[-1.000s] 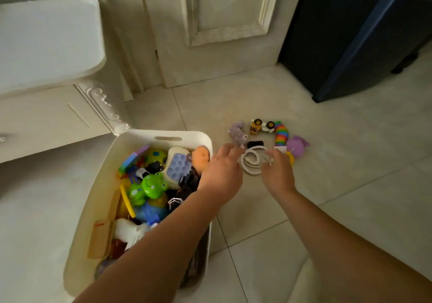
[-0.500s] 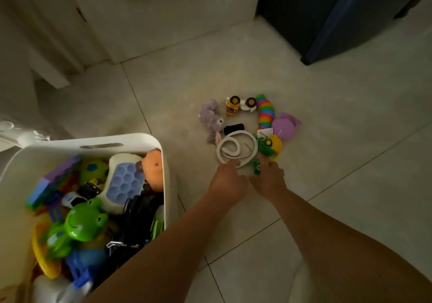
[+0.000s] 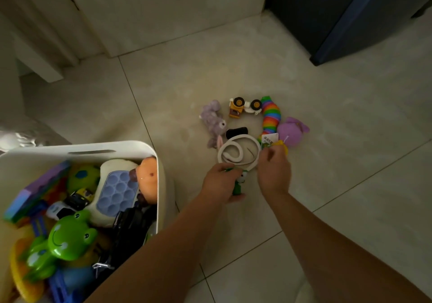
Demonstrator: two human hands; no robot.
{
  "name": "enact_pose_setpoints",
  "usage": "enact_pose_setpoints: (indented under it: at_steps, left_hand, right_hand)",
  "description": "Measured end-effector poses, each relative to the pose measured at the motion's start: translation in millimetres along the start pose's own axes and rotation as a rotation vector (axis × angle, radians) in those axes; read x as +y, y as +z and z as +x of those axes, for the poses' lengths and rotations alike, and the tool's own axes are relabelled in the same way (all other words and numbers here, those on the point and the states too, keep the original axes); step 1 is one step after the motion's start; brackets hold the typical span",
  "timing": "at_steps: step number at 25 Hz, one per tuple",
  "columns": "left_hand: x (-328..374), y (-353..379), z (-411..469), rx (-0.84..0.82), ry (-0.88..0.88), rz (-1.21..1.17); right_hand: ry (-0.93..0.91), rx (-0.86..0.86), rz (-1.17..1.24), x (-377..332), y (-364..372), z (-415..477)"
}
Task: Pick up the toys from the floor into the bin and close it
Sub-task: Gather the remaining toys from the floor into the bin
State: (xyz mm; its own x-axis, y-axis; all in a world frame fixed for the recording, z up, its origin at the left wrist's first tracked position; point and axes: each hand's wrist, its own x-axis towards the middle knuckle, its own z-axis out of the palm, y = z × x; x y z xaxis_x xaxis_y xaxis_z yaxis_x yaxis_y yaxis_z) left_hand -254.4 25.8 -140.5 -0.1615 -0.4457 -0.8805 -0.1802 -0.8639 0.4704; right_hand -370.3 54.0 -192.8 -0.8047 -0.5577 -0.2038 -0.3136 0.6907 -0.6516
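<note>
A white bin (image 3: 149, 148) full of toys stands at the lower left, with no lid on it. A cluster of toys lies on the tiled floor: a coiled white snake (image 3: 236, 153), a grey plush rabbit (image 3: 212, 120), a small yellow truck (image 3: 244, 107), a rainbow slug (image 3: 270, 115), a purple plush (image 3: 292, 132) and a black piece (image 3: 236, 131). My left hand (image 3: 219, 183) is closed around a small green toy (image 3: 240, 183) just below the snake. My right hand (image 3: 274, 171) rests at the snake's right edge, fingers curled over a yellow toy (image 3: 281, 144); its grip is hidden.
A cream door and frame (image 3: 163, 10) run along the back. A dark blue cabinet (image 3: 350, 15) fills the upper right corner. White furniture (image 3: 14, 136) sits behind the bin at the left. Bare tile stretches to the right of the toys.
My left hand has closed on the small green toy and drawn it back toward me. My right hand has shifted to the snake's right side. The camera has leaned closer.
</note>
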Motion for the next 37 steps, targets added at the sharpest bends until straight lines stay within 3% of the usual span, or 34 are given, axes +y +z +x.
enact_pose_setpoints:
  at_steps: [1, 4, 8, 10, 12, 15, 21, 23, 27, 31, 33, 37]
  left_hand:
    - [0, 0, -3, -0.008, -0.01, -0.011]
    - [3, 2, -11, -0.025, -0.009, 0.001]
    - [8, 1, -19, -0.033, 0.008, 0.029]
    - [11, 1, -30, -0.045, 0.045, 0.018]
    - [15, -4, -44, -0.064, 0.138, 0.015]
    - [26, -26, -77, -0.099, 0.307, -0.035]
    - [52, -138, -140, 0.003, 0.606, -0.11]
    - [52, -189, -153, 0.117, 0.635, -0.03]
    - [24, -258, -150, 0.287, 0.587, 0.207]
    - [-3, -273, -137, 0.248, 0.653, 0.449]
    - [-6, -273, -135, 0.247, 0.671, 0.582]
    - [0, -274, -129, 0.283, 0.673, 0.745]
  right_hand:
    - [-0.012, 0.05, -0.125, 3, -5, 13]
    - [-0.018, -0.204, -0.39, 21, -7, 40]
    - [-0.032, -0.229, -0.4, 32, 1, 32]
    - [0.101, -0.236, -0.197, 35, -1, 19]
    - [0.205, -0.224, 0.18, 30, -8, 3]
    - [0.23, -0.216, 0.623, -11, -25, -22]
    - [-0.157, -0.338, 0.837, -141, -57, -102]
    - [-0.353, -0.448, 0.723, -168, -58, -136]
    - [-0.72, -0.576, 0.09, -181, -26, -183]
    - [-0.863, -0.65, -0.271, -164, 15, -202]
    - [-0.858, -0.643, -0.316, -160, 24, -201]
    - [-0.815, -0.5, -0.106, -162, 20, -191]
